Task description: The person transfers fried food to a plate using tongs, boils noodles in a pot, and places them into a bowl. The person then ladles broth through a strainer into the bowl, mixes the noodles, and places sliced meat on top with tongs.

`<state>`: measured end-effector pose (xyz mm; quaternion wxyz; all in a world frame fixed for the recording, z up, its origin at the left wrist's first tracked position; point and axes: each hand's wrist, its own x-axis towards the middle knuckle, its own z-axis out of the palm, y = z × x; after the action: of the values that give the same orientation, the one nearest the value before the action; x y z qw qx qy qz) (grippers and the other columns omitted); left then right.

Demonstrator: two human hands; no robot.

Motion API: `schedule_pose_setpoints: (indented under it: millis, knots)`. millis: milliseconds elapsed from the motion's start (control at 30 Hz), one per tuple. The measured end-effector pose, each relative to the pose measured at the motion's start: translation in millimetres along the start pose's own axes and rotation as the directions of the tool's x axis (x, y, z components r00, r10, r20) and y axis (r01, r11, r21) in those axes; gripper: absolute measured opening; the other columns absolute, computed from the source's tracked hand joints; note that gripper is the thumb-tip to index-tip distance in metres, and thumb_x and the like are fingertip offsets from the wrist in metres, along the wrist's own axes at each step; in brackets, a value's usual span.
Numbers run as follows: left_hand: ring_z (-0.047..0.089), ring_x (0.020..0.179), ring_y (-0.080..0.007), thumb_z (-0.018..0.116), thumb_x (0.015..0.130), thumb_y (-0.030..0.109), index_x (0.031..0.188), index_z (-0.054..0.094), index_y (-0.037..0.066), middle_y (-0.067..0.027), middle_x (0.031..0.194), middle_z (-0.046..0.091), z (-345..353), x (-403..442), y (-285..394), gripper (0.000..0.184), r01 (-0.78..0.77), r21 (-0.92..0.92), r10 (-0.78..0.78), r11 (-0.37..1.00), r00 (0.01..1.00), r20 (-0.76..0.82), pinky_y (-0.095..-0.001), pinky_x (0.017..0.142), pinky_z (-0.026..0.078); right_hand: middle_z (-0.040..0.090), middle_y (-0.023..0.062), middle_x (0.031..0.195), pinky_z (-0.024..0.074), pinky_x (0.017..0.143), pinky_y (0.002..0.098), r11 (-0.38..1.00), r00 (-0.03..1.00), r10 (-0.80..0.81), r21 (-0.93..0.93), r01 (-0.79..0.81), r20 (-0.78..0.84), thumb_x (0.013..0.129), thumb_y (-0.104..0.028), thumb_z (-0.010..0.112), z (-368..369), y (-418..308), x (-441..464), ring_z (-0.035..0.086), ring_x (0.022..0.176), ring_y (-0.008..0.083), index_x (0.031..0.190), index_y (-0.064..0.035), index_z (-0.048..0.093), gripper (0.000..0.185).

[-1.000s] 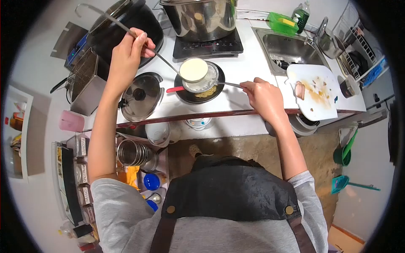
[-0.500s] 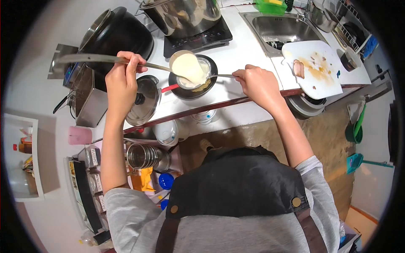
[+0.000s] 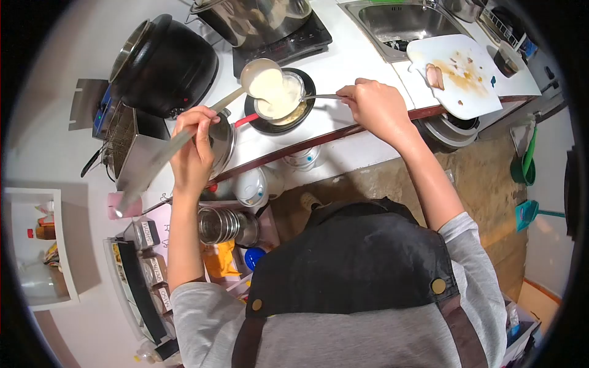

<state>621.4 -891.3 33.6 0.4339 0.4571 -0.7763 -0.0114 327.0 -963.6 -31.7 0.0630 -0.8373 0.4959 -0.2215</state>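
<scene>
Cream-coloured liquid tips from ladle to strainer

The ladle (image 3: pixel 250 73) leans over the left edge of the strainer (image 3: pixel 299 80), and the thick, pale liquid (image 3: pixel 270 93) reaches from one into the other. Both sit above a black bowl (image 3: pixel 270 128) on the tabletop (image 3: pixel 353 52), with some yellowish food showing at the bowl's near edge.

From where I stand, the ladle looks stiff and long, probably top-heavy while there is liquid in its cup and lighter once drained. The handle is the place to hold it, and a wet one might turn slippery. The strainer seems light, its mesh likely the delicate part, so its thin handle is the sensible hold.

The left hand (image 3: pixel 194 144) grips the ladle partway along its handle, fingers wrapped round. The right hand (image 3: pixel 375 105) closes on the end of the strainer's handle, knuckles up.

A red handle (image 3: pixel 246 120) sticks out left of the bowl; I can't tell what it belongs to. Beyond stand a steel pot (image 3: pixel 264 21) on a black hob (image 3: pixel 288 49), a black cooker (image 3: pixel 165 67) to the left and a stained cutting board (image 3: pixel 463 101) to the right.
</scene>
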Motion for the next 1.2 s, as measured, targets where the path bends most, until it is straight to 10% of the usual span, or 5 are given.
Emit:
schedule_pose_setpoints:
  millis: [700, 1100, 1200]
  knots:
    - [0.061, 0.093, -0.0361, 0.056, 0.075, -0.011, 0.089, 0.049, 0.001, -0.0170, 0.103, 0.060, 19.7, -70.8, -16.2, 0.020, -0.406, 0.170, 0.395, 0.898, 0.914, 0.096, -0.0423, 0.079, 0.051, 0.066, 0.0095, 0.082, 0.0503, 0.064, 0.0383, 0.997, 0.999, 0.035, -0.062, -0.035, 0.005, 0.082, -0.017, 0.057, -3.9, -5.9, 2.0, 0.064, 0.074, 0.0278, 0.095, -0.0146, 0.071, 0.019]
    - [0.060, 0.096, -0.0371, 0.060, 0.073, -0.002, 0.087, 0.051, 0.001, -0.0154, 0.105, 0.061, 11.5, -101.2, -6.3, 0.018, -0.207, 0.211, 0.168, 0.955, 0.967, 0.190, -0.0424, 0.081, 0.051, 0.066, 0.0096, 0.081, 0.0501, 0.063, 0.0379, 0.997, 0.999, 0.029, -0.069, -0.030, -0.017, 0.082, -0.015, 0.056, -4.0, -2.5, 2.4, 0.064, 0.075, 0.0273, 0.095, -0.0153, 0.071, 0.020]
    - [0.060, 0.094, -0.0366, 0.060, 0.073, -0.003, 0.090, 0.051, 0.001, -0.0151, 0.106, 0.060, 19.3, -95.3, -10.6, 0.020, -0.349, 0.232, 0.324, 0.908, 0.936, 0.139, -0.0421, 0.081, 0.051, 0.066, 0.0096, 0.081, 0.0501, 0.063, 0.0381, 0.998, 1.000, 0.023, -0.064, -0.024, -0.020, 0.081, -0.015, 0.056, -2.5, -3.5, 4.1, 0.064, 0.075, 0.0274, 0.094, -0.0148, 0.071, 0.019]
